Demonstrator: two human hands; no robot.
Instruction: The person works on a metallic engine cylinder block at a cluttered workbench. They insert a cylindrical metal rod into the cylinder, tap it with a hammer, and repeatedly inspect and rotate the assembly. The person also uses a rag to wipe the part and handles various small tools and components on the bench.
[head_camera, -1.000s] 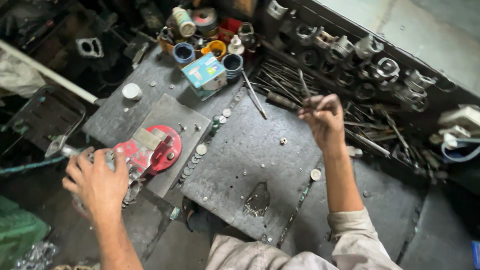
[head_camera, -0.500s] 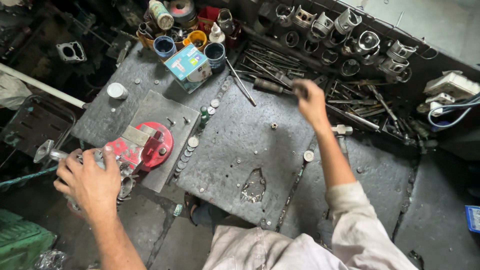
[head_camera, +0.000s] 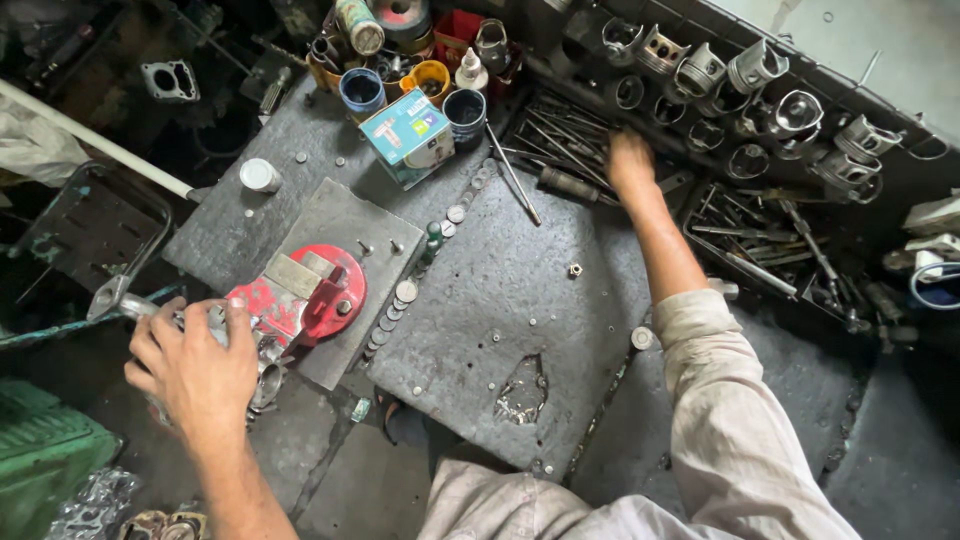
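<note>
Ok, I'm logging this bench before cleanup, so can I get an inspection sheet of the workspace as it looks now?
Surface: dark, stained metal bench plates, pitted near the front edge.
Job's things: grey metal engine part beside a red round-ended clamping fixture; pile of long metal hand tools.
Clutter: row of small round metal discs, blue-green cardboard box, cans and cups, row of grey pistons, white round cap.
Grippers: left hand on the engine part; right hand down among the hand tools.
Cables: white cable, far right.
Surroundings: green casing, lower left.
</note>
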